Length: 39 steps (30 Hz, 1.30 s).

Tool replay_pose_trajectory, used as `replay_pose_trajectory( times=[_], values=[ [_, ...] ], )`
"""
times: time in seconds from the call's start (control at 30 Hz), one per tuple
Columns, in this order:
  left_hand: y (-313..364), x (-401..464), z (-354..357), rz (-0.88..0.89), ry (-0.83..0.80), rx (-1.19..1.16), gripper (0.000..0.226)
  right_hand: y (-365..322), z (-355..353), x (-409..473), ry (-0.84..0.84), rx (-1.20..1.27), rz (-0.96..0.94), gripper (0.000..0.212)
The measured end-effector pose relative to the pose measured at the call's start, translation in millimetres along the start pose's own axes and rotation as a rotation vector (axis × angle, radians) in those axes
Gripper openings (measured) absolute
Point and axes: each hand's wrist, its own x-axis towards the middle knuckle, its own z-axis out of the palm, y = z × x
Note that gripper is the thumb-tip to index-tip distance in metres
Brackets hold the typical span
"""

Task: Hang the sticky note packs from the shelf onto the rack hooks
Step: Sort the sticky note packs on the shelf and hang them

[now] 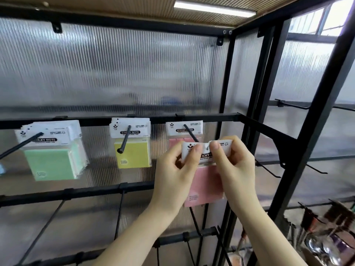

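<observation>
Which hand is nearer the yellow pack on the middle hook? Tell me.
Left. The left hand sits just right of the yellow pack, pinching the pink pack. The right hand pinches that pack's header further right.

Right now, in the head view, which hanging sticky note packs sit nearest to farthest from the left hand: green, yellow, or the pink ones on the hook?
From the left hand:
1. Pink hanging packs, just above.
2. Yellow packs, to its left.
3. Green packs, far left.
</observation>
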Motion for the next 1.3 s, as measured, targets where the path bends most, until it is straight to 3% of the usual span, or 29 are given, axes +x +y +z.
replay_pose_trajectory(
  times=[0.13, 0.27, 0.53, 0.63, 0.77, 0.97, 1.13, 1.3],
  values=[
    [-2, -5, 4, 0.039, 0.074, 0.054, 0.051, 2, -3, 4, -0.078, 0.055, 0.052, 0.017],
    [-2, -7, 4, 0.053, 0.127, 0.069, 0.046, 2, -3, 4, -0.094, 0.064, -0.011, 0.018],
    [-12, 0, 4, -0.022, 0.159, 0.117, 0.035, 14, -1, 9, -0.137, 0.004, -0.033, 0.014],
    [-24, 2, 4, -0.079, 0.202, 0.201, 0.012, 25, -1, 12, -0.123, -0.004, 0.031, 0.008],
    [-38, 6, 0, -0.115, 0.268, 0.397, 0.031, 41, -1, 20, -0.105, -0.062, 0.109, 0.023],
    [-58, 12, -2, -0.176, 0.279, 0.501, 0.032, 68, 0, 29, -0.154, -0.171, 0.244, 0.033],
    [-80, 6, -1, -0.353, 0.21, 0.55, 0.037, 87, 8, 31, -0.196, -0.236, 0.335, 0.035],
    [-92, -12, -2, -0.499, 0.169, 0.579, 0.026, 104, 9, 20, -0.28, -0.328, 0.473, 0.023]
  ],
)
